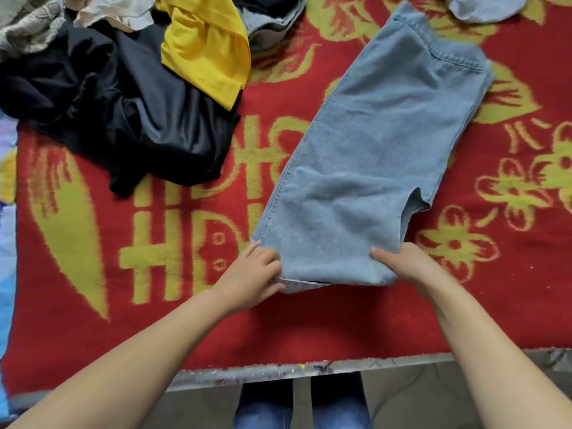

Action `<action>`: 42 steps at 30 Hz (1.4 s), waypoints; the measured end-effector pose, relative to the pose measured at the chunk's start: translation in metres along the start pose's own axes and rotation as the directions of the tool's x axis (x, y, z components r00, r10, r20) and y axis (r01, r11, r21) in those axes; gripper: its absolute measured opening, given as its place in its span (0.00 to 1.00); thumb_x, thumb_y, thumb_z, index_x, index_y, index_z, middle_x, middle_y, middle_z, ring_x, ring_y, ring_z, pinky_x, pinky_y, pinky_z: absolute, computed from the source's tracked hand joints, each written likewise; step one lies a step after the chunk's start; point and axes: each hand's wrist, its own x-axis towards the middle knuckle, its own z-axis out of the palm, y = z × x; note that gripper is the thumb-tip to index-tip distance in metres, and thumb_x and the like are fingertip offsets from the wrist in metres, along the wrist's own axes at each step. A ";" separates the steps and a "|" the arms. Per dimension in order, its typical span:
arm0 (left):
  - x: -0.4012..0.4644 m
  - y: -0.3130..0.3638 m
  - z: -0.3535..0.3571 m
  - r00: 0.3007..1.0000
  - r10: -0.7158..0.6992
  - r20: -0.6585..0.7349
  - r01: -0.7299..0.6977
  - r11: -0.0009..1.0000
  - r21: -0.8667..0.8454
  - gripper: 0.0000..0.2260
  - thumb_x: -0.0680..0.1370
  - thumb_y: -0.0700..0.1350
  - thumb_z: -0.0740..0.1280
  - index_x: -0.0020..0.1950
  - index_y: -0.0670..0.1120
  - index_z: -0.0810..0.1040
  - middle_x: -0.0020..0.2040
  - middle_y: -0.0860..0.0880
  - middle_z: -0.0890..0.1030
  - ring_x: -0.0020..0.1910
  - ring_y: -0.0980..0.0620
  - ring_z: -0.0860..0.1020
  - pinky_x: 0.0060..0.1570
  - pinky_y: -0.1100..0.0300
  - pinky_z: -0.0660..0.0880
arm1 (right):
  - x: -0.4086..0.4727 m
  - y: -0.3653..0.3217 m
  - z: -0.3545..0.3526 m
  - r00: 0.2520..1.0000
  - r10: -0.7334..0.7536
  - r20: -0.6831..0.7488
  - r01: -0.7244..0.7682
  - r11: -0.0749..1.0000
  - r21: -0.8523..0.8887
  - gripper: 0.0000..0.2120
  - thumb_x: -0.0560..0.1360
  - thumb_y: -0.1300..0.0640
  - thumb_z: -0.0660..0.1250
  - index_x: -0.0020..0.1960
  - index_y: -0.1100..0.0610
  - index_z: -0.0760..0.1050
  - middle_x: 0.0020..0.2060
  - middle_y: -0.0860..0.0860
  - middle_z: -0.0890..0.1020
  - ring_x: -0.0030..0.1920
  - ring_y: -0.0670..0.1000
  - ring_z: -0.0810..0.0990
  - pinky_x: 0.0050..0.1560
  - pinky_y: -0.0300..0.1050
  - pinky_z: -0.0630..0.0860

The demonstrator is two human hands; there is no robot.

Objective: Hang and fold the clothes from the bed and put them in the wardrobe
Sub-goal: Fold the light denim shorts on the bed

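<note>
**Asker:** Looking from left to right across the bed, what lies there, and where are the hands?

**Describer:** Take the folded pale blue denim jeans [368, 168] on the red blanket with yellow flower patterns [309, 323] as the landmark. Far left of the jeans sits a crumpled black garment [123, 119], with a bright yellow cloth top [207, 48] draped over its upper edge. At the jeans' near end, the left hand [250, 274] pinches the left corner and the right hand [408, 264] grips the right corner, thumb on top.

**Asker:** What could go wrong?

**Describer:** The layers look uneven; one flap juts out on the right edge. If the hands lift unevenly for the next fold, the layers may slide apart and the fold come out crooked. The wardrobe is not in view.
</note>
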 end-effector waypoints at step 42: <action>-0.007 -0.052 0.026 0.979 -0.153 0.137 0.091 0.923 0.374 0.41 0.62 0.42 0.76 0.74 0.48 0.66 0.73 0.38 0.65 0.71 0.39 0.67 0.62 0.33 0.65 | 0.006 0.019 0.140 0.925 -0.370 0.088 0.263 0.453 -0.852 0.36 0.75 0.48 0.67 0.76 0.50 0.51 0.75 0.57 0.53 0.77 0.57 0.49 0.71 0.64 0.50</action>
